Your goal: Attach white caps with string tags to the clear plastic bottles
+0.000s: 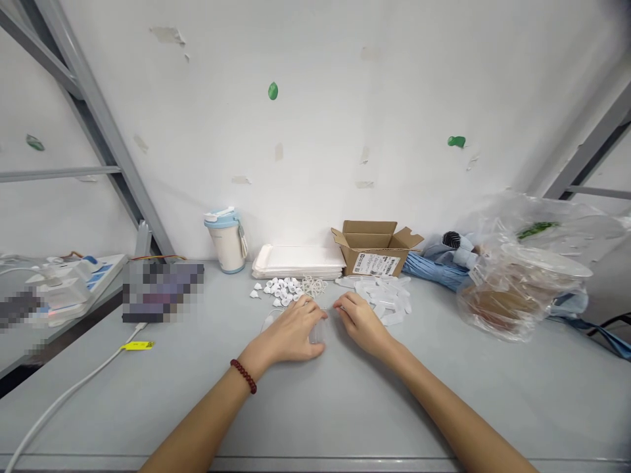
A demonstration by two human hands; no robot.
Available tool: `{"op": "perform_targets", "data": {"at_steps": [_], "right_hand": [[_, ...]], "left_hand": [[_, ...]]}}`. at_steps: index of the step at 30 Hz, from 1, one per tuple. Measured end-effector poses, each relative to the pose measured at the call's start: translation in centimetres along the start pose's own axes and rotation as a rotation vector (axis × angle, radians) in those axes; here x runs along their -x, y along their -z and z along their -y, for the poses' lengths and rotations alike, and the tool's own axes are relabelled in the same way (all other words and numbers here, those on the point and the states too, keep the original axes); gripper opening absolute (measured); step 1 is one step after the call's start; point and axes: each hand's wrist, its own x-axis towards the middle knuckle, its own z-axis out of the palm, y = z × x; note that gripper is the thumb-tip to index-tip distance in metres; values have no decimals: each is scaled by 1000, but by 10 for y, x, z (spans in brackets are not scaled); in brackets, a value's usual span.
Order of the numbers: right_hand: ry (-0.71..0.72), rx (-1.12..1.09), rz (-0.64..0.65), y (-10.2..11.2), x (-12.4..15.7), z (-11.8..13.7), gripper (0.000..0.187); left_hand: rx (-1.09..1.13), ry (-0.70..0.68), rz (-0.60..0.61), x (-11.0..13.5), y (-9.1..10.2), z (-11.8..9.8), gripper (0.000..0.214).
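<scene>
Forearms are stretched forward over the worktop [335,407]; the left hand [290,332] is laid palm-down, fingers closed over a clear plastic piece [318,332]; the right hand [362,322] is curled just beside, its hold not discernible. White caps [283,288] are heaped beyond.

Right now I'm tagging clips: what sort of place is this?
Probably a small assembly or packing bench: white caps and clear plastic pieces heaped on a grey table by an open cardboard box.

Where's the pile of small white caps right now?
In the head view, the white caps lie on the table left of centre, just beyond the left hand, in front of the stack of white trays.
</scene>
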Motion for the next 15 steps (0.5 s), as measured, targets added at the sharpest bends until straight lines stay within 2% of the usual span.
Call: {"op": "perform_targets", "data": {"at_steps": [8, 15], "right_hand": [[-11, 52, 2, -2, -1, -6, 23], [-92, 330, 31, 3, -6, -9, 22]], "left_hand": [[21, 4, 19, 0, 1, -2, 43], [54, 27, 22, 1, 5, -5, 44]]}}
